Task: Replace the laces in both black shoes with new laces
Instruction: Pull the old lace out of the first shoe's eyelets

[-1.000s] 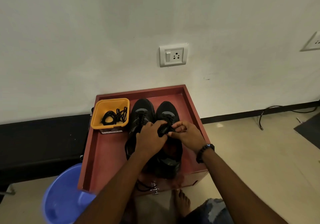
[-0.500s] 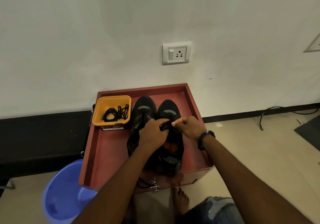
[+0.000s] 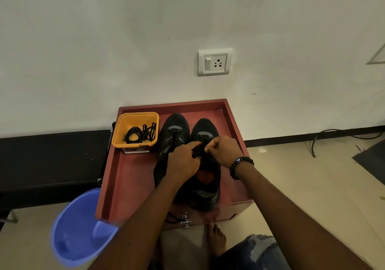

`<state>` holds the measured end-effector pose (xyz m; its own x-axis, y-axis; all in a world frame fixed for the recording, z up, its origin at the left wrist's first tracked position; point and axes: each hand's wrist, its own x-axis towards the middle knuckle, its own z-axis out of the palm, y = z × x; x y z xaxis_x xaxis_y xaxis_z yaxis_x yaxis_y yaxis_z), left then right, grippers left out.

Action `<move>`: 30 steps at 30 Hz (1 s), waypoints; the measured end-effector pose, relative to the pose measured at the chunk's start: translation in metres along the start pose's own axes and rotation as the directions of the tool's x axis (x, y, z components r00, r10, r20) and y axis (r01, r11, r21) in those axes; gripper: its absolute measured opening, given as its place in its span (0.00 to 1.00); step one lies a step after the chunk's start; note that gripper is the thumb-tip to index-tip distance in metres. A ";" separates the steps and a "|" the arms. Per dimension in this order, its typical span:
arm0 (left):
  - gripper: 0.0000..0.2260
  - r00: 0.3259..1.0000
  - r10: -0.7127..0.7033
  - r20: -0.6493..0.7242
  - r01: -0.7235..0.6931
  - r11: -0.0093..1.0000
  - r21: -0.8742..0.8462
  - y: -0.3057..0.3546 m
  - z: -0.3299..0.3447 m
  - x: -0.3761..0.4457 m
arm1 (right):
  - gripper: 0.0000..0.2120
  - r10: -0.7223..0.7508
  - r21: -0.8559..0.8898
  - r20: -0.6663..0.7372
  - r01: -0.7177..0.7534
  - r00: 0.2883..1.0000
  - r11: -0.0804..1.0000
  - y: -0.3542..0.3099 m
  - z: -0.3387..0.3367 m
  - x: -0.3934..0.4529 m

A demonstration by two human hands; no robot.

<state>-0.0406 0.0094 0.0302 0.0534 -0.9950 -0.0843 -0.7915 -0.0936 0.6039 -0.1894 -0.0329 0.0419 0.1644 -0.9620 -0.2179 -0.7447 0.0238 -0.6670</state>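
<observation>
Two black shoes stand side by side, toes to the wall, on a dark red tray-topped box [image 3: 129,178]. The left shoe [image 3: 174,132] is laced. Over the tongue of the right shoe [image 3: 205,131] both hands meet. My left hand [image 3: 183,162] has its fingers curled around the dark lace at the tongue. My right hand [image 3: 224,151] pinches the same lace between thumb and fingers. The lace itself is mostly hidden under the fingers. A yellow tub [image 3: 135,132] at the tray's back left holds black laces [image 3: 141,134].
A blue plastic bucket [image 3: 79,228] stands on the floor at the box's front left corner. My bare foot [image 3: 217,239] is below the box front. A wall socket [image 3: 215,62] is above, and a cable [image 3: 337,134] runs along the skirting at right.
Both hands shifted slightly away from me along the right shoe's tongue, still closed on the lace. The camera tilted a little.
</observation>
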 end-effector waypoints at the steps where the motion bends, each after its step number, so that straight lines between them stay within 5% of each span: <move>1: 0.21 1.000 0.000 -0.007 0.000 1.000 -0.006 0.000 -0.001 -0.001 | 0.07 0.010 -0.024 -0.003 -0.010 1.000 1.000 -0.003 0.000 0.002; 6: 0.19 1.000 0.016 -0.011 -0.016 1.000 0.006 0.002 0.000 -0.002 | 0.09 -0.024 -0.191 0.024 0.028 0.999 0.981 -0.006 0.004 0.001; 12: 0.19 1.000 0.007 -0.006 -0.007 1.000 0.021 0.005 0.000 -0.001 | 0.04 0.062 0.229 -0.221 -0.010 0.973 0.973 0.015 0.025 -0.006; 15: 0.21 1.000 -0.003 -0.004 0.003 1.000 0.022 0.001 -0.002 0.000 | 0.10 0.189 0.612 0.011 -0.156 0.982 0.776 0.014 0.019 0.002; 18: 0.21 1.000 0.005 0.018 -0.005 1.000 0.018 -0.003 -0.002 0.000 | 0.14 0.179 0.691 0.192 -0.263 0.965 0.673 0.013 0.007 0.005; 23: 0.20 0.999 0.040 -0.019 -0.039 0.997 0.072 -0.004 0.004 -0.004 | 0.12 0.070 0.316 0.013 -0.071 0.997 0.946 0.019 0.001 0.014; 27: 0.19 0.998 0.049 -0.048 -0.044 0.994 0.100 -0.005 0.005 -0.004 | 0.13 -0.102 -0.021 0.020 0.103 0.995 0.995 0.018 -0.013 0.012; 30: 0.15 0.997 0.041 -0.068 -0.033 0.992 0.121 -0.001 0.009 -0.005 | 0.12 -0.249 -0.411 0.026 0.237 0.968 0.880 0.004 -0.016 0.008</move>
<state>-0.0458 0.0144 0.0233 0.0618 -0.9981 -0.0056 -0.8607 -0.0562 0.5059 -0.2013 -0.0444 0.0485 0.3609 -0.9304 -0.0632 -0.8825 -0.3189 -0.3456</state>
